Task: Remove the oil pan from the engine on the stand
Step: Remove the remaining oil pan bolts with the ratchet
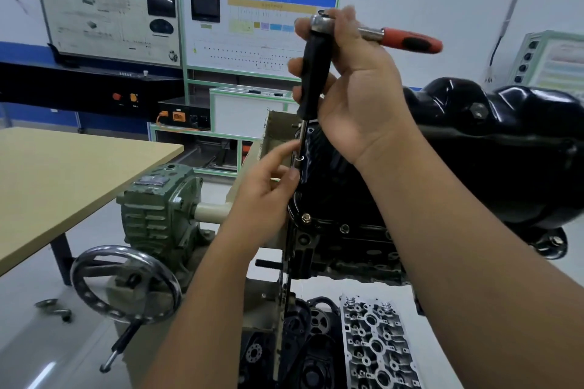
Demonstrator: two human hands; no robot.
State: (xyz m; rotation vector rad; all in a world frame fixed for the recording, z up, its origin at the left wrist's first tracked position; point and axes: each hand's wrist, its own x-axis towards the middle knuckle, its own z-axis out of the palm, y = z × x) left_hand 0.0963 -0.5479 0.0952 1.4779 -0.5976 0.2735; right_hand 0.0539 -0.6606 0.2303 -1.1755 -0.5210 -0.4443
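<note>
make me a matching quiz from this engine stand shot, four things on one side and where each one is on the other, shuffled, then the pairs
Things:
1. ratchet handle
2. handwheel
3. cylinder head
4. oil pan

Places:
A. lying below the engine, at the bottom of the view
B. sticking out to the right above the right hand
C. on top of the engine on the stand
D. low on the left, in front of the green gearbox

Pairs: 1-B, 2-D, 3-A, 4-C
</note>
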